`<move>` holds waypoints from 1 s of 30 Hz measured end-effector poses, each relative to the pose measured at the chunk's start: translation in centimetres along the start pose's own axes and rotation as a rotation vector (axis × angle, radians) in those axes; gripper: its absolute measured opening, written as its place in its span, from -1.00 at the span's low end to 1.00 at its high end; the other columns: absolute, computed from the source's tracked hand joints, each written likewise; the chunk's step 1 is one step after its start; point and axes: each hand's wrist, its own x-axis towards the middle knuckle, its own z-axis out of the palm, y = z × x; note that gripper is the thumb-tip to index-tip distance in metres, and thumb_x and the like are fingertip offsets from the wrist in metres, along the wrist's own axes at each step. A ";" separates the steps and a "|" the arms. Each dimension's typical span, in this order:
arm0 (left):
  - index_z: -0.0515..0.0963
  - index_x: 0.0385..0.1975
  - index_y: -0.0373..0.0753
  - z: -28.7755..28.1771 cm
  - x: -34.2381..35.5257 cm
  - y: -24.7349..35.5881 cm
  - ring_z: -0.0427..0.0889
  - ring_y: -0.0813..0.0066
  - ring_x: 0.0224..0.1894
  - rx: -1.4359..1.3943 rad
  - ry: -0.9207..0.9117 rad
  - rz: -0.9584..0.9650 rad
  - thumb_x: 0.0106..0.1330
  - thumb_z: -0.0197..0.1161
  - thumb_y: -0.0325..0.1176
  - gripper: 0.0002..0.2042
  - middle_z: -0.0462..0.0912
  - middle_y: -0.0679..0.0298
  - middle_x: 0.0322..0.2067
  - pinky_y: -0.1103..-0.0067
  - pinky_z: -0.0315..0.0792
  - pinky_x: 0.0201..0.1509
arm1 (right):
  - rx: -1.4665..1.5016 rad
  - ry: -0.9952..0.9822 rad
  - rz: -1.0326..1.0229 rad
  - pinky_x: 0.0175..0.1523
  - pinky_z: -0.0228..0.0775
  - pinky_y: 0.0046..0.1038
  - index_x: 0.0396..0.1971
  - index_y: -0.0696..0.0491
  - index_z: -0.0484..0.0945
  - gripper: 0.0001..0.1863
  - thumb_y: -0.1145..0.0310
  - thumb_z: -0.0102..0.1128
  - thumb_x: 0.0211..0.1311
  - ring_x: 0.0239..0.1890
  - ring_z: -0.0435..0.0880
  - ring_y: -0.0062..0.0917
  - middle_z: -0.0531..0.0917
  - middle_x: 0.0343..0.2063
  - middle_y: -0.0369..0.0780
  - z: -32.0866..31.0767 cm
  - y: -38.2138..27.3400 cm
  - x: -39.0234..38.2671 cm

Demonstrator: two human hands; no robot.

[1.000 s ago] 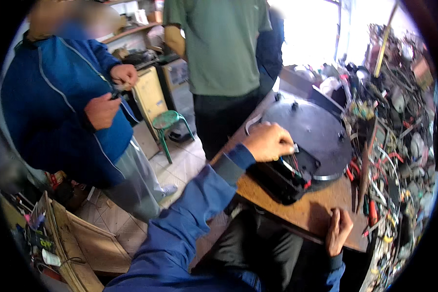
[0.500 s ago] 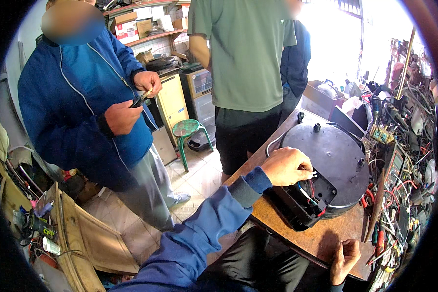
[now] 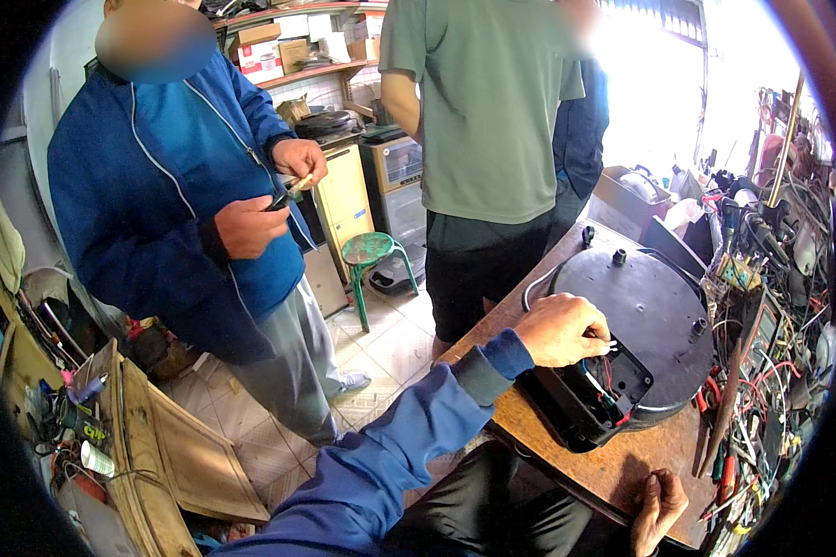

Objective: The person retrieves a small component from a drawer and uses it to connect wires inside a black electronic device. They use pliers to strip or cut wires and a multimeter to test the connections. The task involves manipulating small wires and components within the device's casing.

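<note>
My left hand (image 3: 563, 330) is over the open housing (image 3: 593, 396) of a black appliance with a round body (image 3: 637, 307), pinching small white wire connectors (image 3: 610, 346). Coloured wires (image 3: 604, 375) run inside the housing, which rests on a worn wooden bench (image 3: 658, 455). My right hand (image 3: 659, 508) lies at the bench's near right edge, below the appliance, its fingers curled and closed with nothing visible in them.
A person in blue (image 3: 172, 213) stands left holding small dark objects; one in green (image 3: 488, 130) and another in dark clothes stand beyond the bench. A green stool (image 3: 366, 249) is behind. Tangled tools and cables (image 3: 780, 306) crowd the right; a wooden cabinet (image 3: 167, 436) stands lower left.
The view has shifted, so the bench and people appear farther right than a second ago. My left hand stays pinched at the wires; my right hand still rests at the bench's edge.
</note>
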 end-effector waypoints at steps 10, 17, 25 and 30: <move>0.76 -0.29 -0.24 0.6 0.1 -0.5 0.79 0.16 -0.26 -0.008 0.008 0.009 0.24 0.41 -0.24 -0.80 0.79 0.11 -0.34 0.33 0.59 -0.13 | 0.125 0.013 0.031 -0.18 0.50 -0.38 -0.15 0.29 0.65 -0.50 0.08 0.00 0.57 -0.36 0.66 -0.36 0.72 -0.40 -0.13 -0.2 1.3 -0.3; 0.76 -0.34 -0.22 0.0 -0.4 0.1 0.78 0.13 -0.22 -0.024 0.018 -0.001 0.23 0.40 -0.21 -0.79 0.79 0.11 -0.34 0.30 0.59 -0.08 | -0.027 0.338 -0.150 -0.22 0.49 -0.39 -0.21 0.28 0.63 -0.71 0.29 0.27 0.45 -0.37 0.61 -0.40 0.69 -0.38 -0.11 1.4 -0.7 0.0; 0.78 -0.38 -0.19 0.4 -0.2 0.1 0.79 0.13 -0.25 -0.016 0.098 0.051 0.21 0.40 -0.21 -0.81 0.79 0.13 -0.39 0.28 0.59 -0.08 | 0.389 -0.137 -0.269 -0.22 0.48 -0.56 0.31 0.26 0.46 -0.47 0.59 0.29 0.34 -0.34 0.63 -0.56 0.71 -0.25 -0.15 6.2 -13.6 2.6; 0.78 -0.40 -0.17 0.4 -0.6 -0.5 0.79 0.11 -0.26 -0.010 0.125 0.035 0.18 0.41 -0.22 -0.83 0.78 0.11 -0.41 0.26 0.60 -0.10 | 0.151 -0.405 -0.668 -0.20 0.51 -0.51 0.36 0.22 0.42 -0.28 0.68 0.34 0.12 -0.37 0.65 -0.46 0.73 -0.19 -0.10 9.6 -20.3 6.0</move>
